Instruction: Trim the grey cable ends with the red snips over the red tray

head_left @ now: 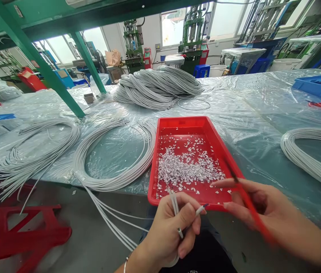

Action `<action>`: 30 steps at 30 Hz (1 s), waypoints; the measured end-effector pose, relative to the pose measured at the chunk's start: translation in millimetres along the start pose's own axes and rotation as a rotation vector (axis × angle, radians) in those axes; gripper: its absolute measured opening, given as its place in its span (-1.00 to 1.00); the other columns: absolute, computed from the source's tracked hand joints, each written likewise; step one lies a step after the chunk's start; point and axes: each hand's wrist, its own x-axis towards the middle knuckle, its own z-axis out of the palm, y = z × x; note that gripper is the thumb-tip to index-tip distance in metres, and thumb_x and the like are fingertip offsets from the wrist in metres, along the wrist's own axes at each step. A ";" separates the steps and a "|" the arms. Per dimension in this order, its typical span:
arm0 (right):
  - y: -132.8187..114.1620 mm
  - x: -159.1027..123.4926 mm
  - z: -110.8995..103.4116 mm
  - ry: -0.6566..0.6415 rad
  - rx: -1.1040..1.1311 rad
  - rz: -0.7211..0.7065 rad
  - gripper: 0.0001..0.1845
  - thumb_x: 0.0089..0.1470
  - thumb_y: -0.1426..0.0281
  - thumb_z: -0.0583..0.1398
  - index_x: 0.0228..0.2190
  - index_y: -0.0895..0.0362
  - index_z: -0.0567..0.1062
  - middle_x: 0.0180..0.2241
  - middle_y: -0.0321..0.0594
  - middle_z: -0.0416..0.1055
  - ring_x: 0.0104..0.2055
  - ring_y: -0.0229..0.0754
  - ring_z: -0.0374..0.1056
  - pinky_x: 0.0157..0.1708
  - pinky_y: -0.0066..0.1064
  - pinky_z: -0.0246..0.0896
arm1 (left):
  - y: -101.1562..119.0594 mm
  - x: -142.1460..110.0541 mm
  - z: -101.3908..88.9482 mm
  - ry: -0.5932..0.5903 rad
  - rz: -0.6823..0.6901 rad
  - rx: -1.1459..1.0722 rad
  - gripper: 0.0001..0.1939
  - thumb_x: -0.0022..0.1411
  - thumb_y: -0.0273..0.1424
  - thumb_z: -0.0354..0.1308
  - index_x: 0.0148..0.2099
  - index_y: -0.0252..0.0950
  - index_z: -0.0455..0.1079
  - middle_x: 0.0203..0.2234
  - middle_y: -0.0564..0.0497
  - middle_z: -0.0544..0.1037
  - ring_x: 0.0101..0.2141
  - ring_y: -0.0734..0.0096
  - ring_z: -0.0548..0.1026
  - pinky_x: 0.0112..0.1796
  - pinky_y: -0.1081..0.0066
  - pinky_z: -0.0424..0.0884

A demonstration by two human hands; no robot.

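My left hand (174,231) is closed around several thin grey cables, with the fingers pinching them near their ends. One cable end (201,209) points right and shows dark blue wire at its stripped tip. Other cable ends (173,201) stick up above the thumb. My right hand (259,212), slightly apart to the right, holds a red-handled tool (248,204) with a dark tip; motion blurs it, so its exact kind is unclear. Under and beyond both hands lies a red tray (153,182) with many small silvery foil scraps (183,168) in it.
A coil of grey cable (89,178) lies left of the tray, its tails hanging over the table edge. More coils lie at far left (63,148) and right (293,146). Behind is a large cable heap (157,87). A red stool (21,235) stands below left; a green post (49,79) rises nearby.
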 end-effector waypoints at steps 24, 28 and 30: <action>-11.4 11.8 30.5 -0.083 0.286 0.091 -0.68 -0.05 0.17 0.32 -0.45 0.19 0.48 -0.72 -0.40 0.12 -0.64 -0.36 0.01 -0.62 -0.52 -0.06 | 2.4 5.5 2.3 0.419 -0.086 0.545 -0.60 0.11 -0.12 0.24 -0.32 -0.42 0.36 -0.67 0.12 0.32 -0.81 0.78 0.19 -0.80 0.75 -0.02; -26.2 6.4 32.5 0.022 0.205 0.106 -0.77 -0.19 0.31 0.38 -0.51 0.17 0.49 -0.69 -0.38 0.20 -0.61 -0.36 0.10 -0.59 -0.53 0.06 | 1.7 6.6 6.7 0.446 -0.074 0.650 -0.61 0.15 -0.11 0.20 -0.32 -0.39 0.31 -0.80 0.21 0.15 -0.81 0.72 0.14 -0.79 0.72 -0.02; -27.5 5.9 32.8 0.021 0.209 0.112 -0.79 -0.18 0.32 0.37 -0.52 0.17 0.49 -0.70 -0.39 0.19 -0.62 -0.37 0.09 -0.60 -0.55 0.04 | 1.4 5.9 7.7 0.439 -0.055 0.687 -0.64 0.17 -0.14 0.19 -0.32 -0.39 0.32 -0.78 0.21 0.13 -0.79 0.73 0.12 -0.78 0.71 -0.01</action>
